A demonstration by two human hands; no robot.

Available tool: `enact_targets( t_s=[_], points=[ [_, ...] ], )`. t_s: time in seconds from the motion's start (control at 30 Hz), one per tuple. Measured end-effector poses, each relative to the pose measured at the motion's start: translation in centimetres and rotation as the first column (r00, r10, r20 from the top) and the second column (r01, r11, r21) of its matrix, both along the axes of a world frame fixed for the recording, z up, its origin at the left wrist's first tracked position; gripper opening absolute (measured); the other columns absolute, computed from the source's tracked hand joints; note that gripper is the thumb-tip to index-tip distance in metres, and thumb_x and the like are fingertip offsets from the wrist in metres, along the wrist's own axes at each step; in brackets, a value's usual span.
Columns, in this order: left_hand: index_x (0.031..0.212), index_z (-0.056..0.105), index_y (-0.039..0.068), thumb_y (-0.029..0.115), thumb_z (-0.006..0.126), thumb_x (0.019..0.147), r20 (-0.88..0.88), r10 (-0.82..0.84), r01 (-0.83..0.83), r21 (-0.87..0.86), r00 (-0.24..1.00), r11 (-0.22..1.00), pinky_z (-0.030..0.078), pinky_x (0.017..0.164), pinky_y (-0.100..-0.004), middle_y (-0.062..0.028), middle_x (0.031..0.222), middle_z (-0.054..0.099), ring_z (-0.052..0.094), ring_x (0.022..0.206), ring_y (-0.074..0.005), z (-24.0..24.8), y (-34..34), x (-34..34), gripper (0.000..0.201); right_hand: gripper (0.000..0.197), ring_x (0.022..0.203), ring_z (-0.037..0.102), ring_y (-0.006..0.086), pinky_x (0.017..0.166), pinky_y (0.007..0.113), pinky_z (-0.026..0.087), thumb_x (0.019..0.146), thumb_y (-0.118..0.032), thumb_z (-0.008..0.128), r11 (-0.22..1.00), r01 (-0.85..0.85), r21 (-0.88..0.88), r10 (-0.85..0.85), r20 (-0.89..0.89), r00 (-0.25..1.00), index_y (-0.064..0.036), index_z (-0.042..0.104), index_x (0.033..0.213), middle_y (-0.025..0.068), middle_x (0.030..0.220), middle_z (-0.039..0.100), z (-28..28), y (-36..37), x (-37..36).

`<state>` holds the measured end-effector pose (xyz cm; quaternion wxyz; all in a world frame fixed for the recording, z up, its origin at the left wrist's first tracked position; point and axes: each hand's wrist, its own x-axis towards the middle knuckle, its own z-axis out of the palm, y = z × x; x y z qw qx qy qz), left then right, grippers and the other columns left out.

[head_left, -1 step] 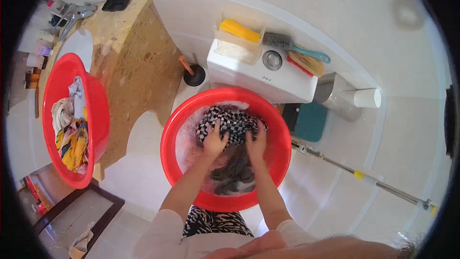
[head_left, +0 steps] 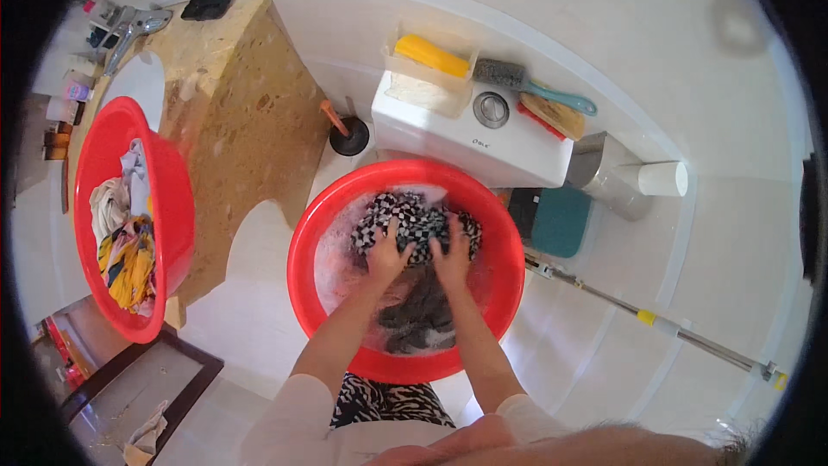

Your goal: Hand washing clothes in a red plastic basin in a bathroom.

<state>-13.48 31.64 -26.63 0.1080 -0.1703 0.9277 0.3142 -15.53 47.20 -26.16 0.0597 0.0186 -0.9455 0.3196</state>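
A black-and-white checkered cloth [head_left: 412,217] lies bunched in sudsy water inside a large red basin [head_left: 304,289]. My left hand [head_left: 385,257] grips the cloth at its near left part, thumb apart from the fingers, fingertips sunk into the folds. Just to the right, my right hand [head_left: 449,264] has hold of the same cloth, its thumb pointing toward the left hand. Below both hands a dark wet garment [head_left: 417,309] sits in the water, between my forearms.
At the left, a second red basin [head_left: 175,207] holds several clothes beside a stone-patterned counter [head_left: 259,112]. A white toilet tank [head_left: 466,142] carrying brushes stands beyond the washing basin. A plunger [head_left: 349,134] is behind it; a metal pole [head_left: 617,298] runs along the right.
My right hand has shifted slightly left, closer to my left hand, and the checkered cloth is bunched differently between them. My left hand stays nearly in place.
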Motion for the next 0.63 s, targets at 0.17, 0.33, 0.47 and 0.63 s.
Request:
enact_targets(
  t_s=[0.17, 0.33, 0.47, 0.63],
  points=[
    [0.143, 0.026, 0.015, 0.034, 0.074, 0.073, 0.157, -0.117, 0.107, 0.073, 0.981, 0.992, 0.052, 0.079, -0.0476, -0.0297, 0.134, 0.034, 0.06, 0.093, -0.0446, -3.3, 2.8, -2.7, 0.087, 0.072, 0.092, 0.059, 0.044, 0.077, 0.048, 0.05, 0.083, -0.033, 0.063, 0.974, 0.003, 0.226, -0.128, 0.539, 0.833, -0.0294, 0.027, 0.146, 0.0292, 0.12, 0.049, -4.8, 0.9, -1.4],
    [0.143, 0.026, 0.01, 0.027, 0.077, 0.07, -0.116, -0.129, 0.131, 0.006, 0.985, 0.991, 0.045, 0.091, -0.0498, -0.0302, 0.131, 0.042, 0.051, 0.111, -0.0446, -10.0, -1.0, -1.3, 0.091, 0.071, 0.092, 0.059, 0.0458, 0.078, 0.052, 0.049, 0.083, -0.031, 0.062, 0.96, -0.146, 0.238, 0.078, 0.272, 0.959, -0.0242, 0.028, 0.144, 0.0254, 0.125, 0.051, -8.4, -2.0, -1.9],
    [0.143, 0.026, 0.014, 0.036, 0.076, 0.07, -0.033, -0.145, 0.145, -0.014, 0.989, 0.989, 0.047, 0.086, -0.0497, -0.0315, 0.13, 0.043, 0.056, 0.103, -0.0447, -9.2, 1.1, -2.6, 0.091, 0.066, 0.105, 0.058, 0.0384, 0.091, 0.049, 0.045, 0.082, -0.026, 0.063, 0.992, -0.074, 0.102, 0.003, 0.568, 0.823, -0.0181, 0.035, 0.141, 0.0204, 0.124, 0.055, -9.1, 0.9, -3.0],
    [0.149, 0.01, 0.018, 0.043, 0.076, 0.07, 0.237, -0.299, 0.333, -0.118, 0.924, 0.936, 0.041, 0.099, -0.0453, -0.0262, 0.14, 0.037, 0.048, 0.121, -0.0384, -2.6, -2.2, -0.3, 0.106, 0.081, 0.116, 0.055, 0.0335, 0.1, 0.049, 0.039, 0.078, -0.031, 0.069, 0.989, -0.023, -0.144, 0.114, 0.67, 0.734, -0.0131, 0.026, 0.144, 0.0259, 0.133, 0.046, -5.2, 5.7, -1.3]
  ],
)
